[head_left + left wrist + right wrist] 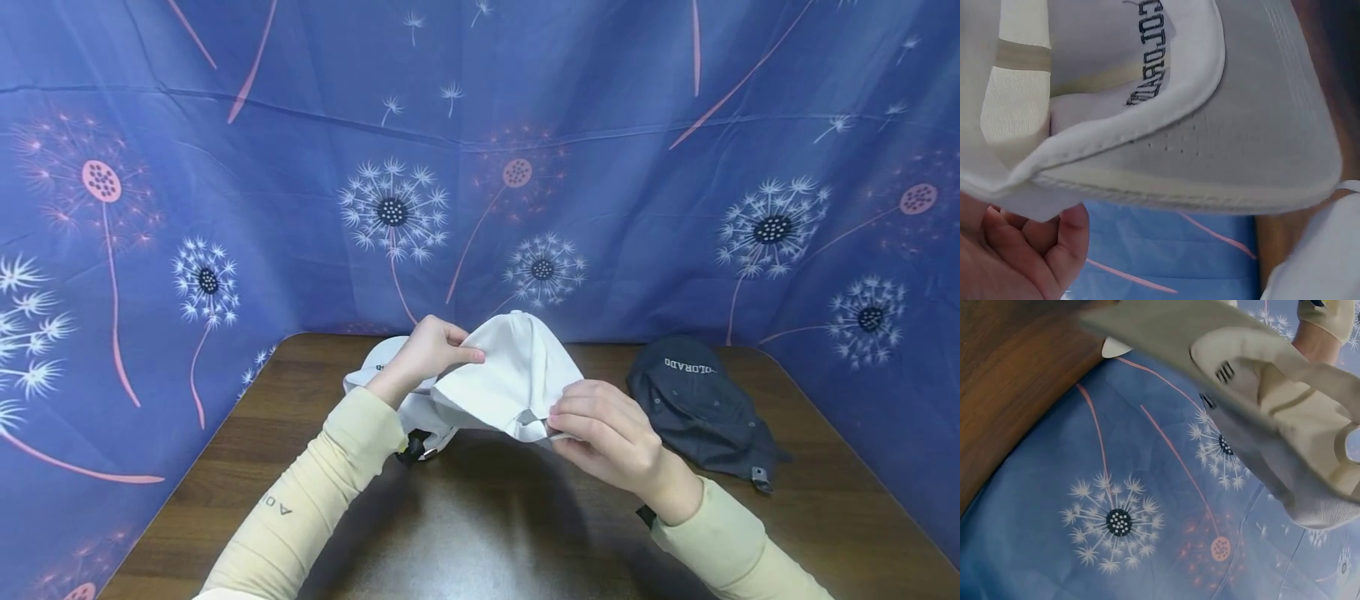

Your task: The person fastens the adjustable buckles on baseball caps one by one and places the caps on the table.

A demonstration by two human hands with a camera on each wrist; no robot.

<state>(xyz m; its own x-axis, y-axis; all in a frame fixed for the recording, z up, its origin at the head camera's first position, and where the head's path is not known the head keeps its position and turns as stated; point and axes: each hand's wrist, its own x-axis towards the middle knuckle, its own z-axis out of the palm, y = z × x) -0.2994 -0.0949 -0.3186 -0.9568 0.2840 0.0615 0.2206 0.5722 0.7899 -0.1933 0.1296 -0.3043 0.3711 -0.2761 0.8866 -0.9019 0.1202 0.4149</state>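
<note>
A white baseball cap (517,367) is held up above the table between both hands. My left hand (431,350) pinches its edge on the left, thumb over the fabric; in the left wrist view the curled fingers (1041,247) show beneath the cap. My right hand (611,429) grips the opposite edge near the back opening. The left wrist view looks into the cap (1260,119), with its brim, inner band and dark COLORADO lettering. From the right wrist, the cap's underside (1316,419) and brim appear, while the right hand itself is out of that frame.
Behind the left wrist lies a second white cap (386,354) on the brown wooden table (465,533). A dark COLORADO cap (693,404) rests to the right, beyond the right hand. A blue dandelion-print cloth (465,92) hangs around the table's back and sides.
</note>
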